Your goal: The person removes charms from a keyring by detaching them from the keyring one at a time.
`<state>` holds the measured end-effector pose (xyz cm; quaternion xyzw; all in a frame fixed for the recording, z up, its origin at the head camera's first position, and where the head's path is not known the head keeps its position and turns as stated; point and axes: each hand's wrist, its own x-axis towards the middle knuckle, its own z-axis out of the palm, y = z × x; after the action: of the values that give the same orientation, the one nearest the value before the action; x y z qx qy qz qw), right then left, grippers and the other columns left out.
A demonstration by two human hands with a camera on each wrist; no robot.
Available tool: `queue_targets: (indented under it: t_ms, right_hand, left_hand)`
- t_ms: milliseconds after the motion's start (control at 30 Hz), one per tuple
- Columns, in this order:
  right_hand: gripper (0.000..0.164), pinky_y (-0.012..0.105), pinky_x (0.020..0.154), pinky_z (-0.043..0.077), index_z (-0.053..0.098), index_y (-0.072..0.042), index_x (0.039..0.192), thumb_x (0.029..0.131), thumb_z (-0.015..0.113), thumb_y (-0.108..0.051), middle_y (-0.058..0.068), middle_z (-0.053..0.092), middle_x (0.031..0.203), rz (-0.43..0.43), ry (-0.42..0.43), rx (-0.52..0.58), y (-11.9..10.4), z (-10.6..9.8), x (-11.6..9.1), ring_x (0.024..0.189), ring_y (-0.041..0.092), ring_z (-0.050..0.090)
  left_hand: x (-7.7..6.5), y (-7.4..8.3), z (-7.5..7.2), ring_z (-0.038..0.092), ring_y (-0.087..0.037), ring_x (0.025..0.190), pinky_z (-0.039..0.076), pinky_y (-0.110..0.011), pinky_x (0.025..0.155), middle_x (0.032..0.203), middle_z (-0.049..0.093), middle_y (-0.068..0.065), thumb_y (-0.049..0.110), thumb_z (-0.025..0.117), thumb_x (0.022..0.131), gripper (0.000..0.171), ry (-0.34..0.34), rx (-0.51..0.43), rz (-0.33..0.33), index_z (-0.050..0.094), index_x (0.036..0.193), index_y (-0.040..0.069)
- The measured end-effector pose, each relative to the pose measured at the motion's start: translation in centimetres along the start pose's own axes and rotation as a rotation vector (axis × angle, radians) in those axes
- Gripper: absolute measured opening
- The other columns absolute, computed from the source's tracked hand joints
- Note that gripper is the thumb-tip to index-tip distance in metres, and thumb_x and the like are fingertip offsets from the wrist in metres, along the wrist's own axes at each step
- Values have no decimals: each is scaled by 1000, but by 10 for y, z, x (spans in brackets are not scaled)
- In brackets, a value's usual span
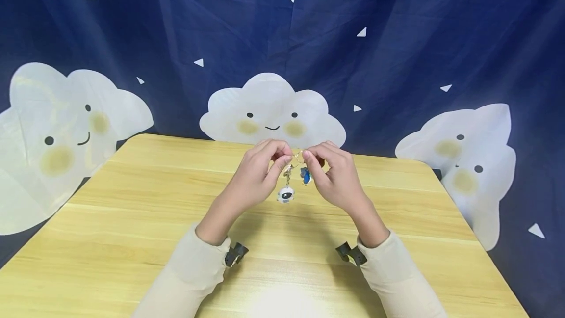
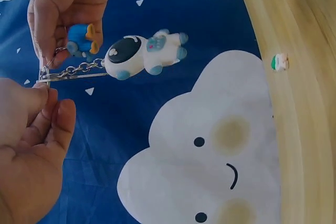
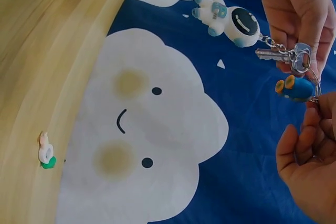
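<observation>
Both hands are raised close together above the table, fingertips nearly meeting. My left hand (image 1: 256,175) pinches a metal key ring (image 1: 300,156) from its side. From there a white astronaut keychain charm (image 1: 286,195) dangles on a short chain, with a silver key (image 3: 272,54) alongside. Thumb and fingers of my right hand (image 1: 334,175) pinch the ring on the opposite side. A small blue figure charm (image 3: 297,88) with orange feet hangs beneath those fingers. In both wrist views fingertips partly cover the ring.
A light wooden table (image 1: 132,220) lies below the hands. On it, in both wrist views, sits a tiny white and green object (image 2: 280,62). Dark blue cloth (image 1: 247,23) with smiling clouds hangs behind the table's far edge.
</observation>
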<state>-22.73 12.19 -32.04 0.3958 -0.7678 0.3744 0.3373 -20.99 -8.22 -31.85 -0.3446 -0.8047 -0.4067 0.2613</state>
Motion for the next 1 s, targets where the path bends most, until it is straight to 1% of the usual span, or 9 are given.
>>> queue_targets:
  t_ms: [67, 133, 267, 367, 467, 567, 667, 800, 1000]
  right_hand:
    - [11, 26, 62, 39, 71, -3, 88, 96, 65, 2, -1, 56, 69, 16, 0, 10, 0, -1, 0, 68, 13, 49]
    - [11, 26, 62, 39, 71, -3, 88, 97, 65, 1, -1, 56, 70, 31, 3, 17, 0, -2, 0, 68, 13, 49]
    - [12, 24, 60, 38, 71, -4, 88, 97, 66, 0, -1, 55, 70, 49, 15, 21, -1, -4, 0, 68, 13, 50]
    - [12, 23, 59, 36, 71, -4, 87, 97, 66, 0, -1, 55, 70, 53, 26, 23, -3, -5, 1, 68, 13, 50]
    - [12, 23, 59, 36, 72, -4, 87, 97, 66, 0, -1, 55, 70, 52, 28, 25, -4, -5, 2, 68, 13, 50]
    - [11, 22, 60, 37, 72, -4, 87, 97, 66, 0, -1, 56, 71, 51, 27, 31, -5, -5, 2, 68, 13, 50]
    - [12, 22, 61, 38, 71, -4, 87, 97, 66, -1, -1, 56, 71, 50, 24, 36, -6, -4, 2, 69, 13, 51]
    - [13, 23, 61, 39, 71, -5, 86, 98, 65, -2, -1, 56, 70, 49, 16, 33, -6, -4, 3, 68, 13, 50]
    - [14, 23, 61, 39, 72, -5, 86, 98, 65, -2, -1, 56, 69, 44, 12, 24, -6, -4, 3, 67, 12, 49]
  left_hand:
    - [0, 0, 1, 55, -15, 84, 53, -34, 77, 90, 61, -3, 7, 60, 103, 4, 2, -32, -27, 63, 102, 4]
    - [0, 0, 3, 58, -14, 82, 55, -30, 79, 90, 63, -2, 8, 62, 102, 4, 5, -73, -68, 64, 101, 5]
    - [0, -1, 5, 62, -14, 82, 57, -30, 82, 89, 67, -2, 11, 65, 101, 6, 7, -214, -183, 65, 102, 5]
    - [0, -1, 7, 63, -15, 83, 57, -31, 80, 91, 69, -3, 12, 66, 100, 7, 5, -320, -260, 65, 102, 5]
    - [-1, -1, 9, 64, -16, 83, 56, -29, 78, 93, 69, -4, 13, 66, 101, 7, 2, -378, -304, 65, 102, 6]
    - [-1, 0, 10, 63, -17, 81, 55, -26, 74, 92, 68, -3, 12, 65, 101, 5, 8, -410, -322, 65, 102, 6]
    - [-1, 1, 10, 61, -19, 79, 53, -25, 71, 90, 67, -5, 10, 65, 101, 5, 20, -451, -333, 66, 100, 5]
    - [-1, 3, 10, 62, -20, 80, 54, -25, 71, 88, 68, -8, 7, 65, 100, 5, 31, -490, -349, 67, 98, 2]
    - [-1, 3, 11, 62, -25, 78, 53, -24, 69, 87, 69, -7, 6, 66, 99, 5, 47, -483, -352, 68, 96, 2]
